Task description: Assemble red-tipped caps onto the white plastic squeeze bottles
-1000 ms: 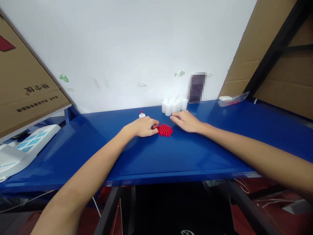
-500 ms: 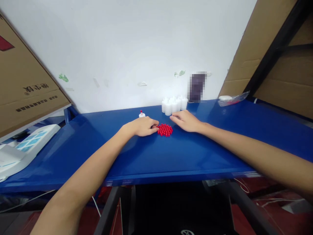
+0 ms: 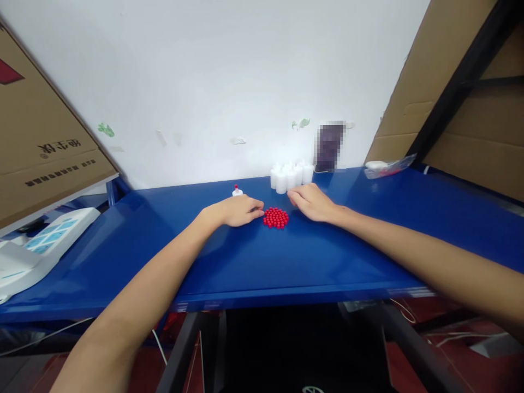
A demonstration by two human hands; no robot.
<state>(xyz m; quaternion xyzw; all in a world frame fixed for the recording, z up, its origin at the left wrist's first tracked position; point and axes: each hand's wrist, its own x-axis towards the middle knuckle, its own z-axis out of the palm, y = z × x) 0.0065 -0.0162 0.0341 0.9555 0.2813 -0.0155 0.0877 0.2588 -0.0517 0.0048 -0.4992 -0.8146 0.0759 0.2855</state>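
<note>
Where the left grip ends, red caps cluster just beside.

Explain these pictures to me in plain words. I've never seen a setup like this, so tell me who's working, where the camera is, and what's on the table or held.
There is no machine here: you are seeing a person's bare left hand and right hand. One camera, worn on the head, looks forward and down.

On the blue table lies a cluster of small red caps between the hands. White bottles stand grouped near the wall; a red-tipped white bottle is partly hidden behind the left hand. At the far left sits a white device with a blue panel.

I can't see anything held, though the curled fingers could hide something small.
</note>
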